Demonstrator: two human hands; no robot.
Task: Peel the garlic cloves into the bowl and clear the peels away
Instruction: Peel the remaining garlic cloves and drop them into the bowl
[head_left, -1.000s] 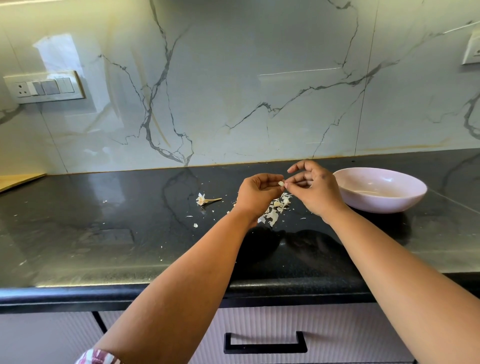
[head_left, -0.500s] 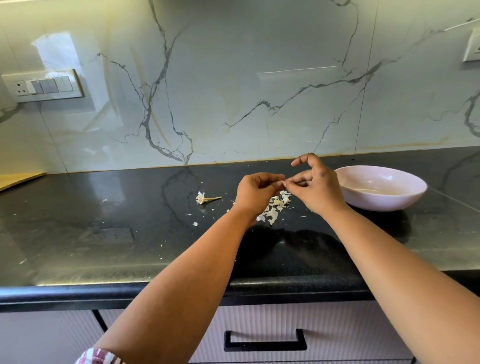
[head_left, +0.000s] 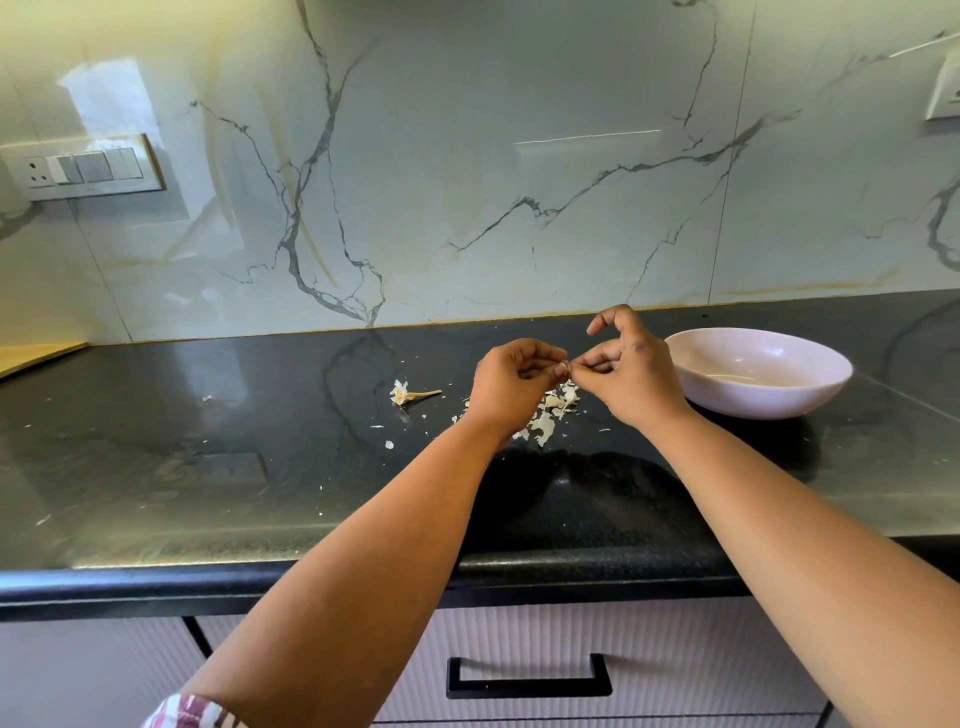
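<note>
Peeling is underway: the left hand (head_left: 511, 382) and right hand (head_left: 626, 371) each pinch the garlic clove (head_left: 562, 369) in a fingertip grip above the peels (head_left: 550, 415) on the surface (head_left: 208, 467). Next, probably, strip the skin and drop the clove into the bowl (head_left: 758, 371).

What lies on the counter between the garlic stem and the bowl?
In the head view, a pile of peels lies between the stem and the bowl, with both hands held above it.
</note>
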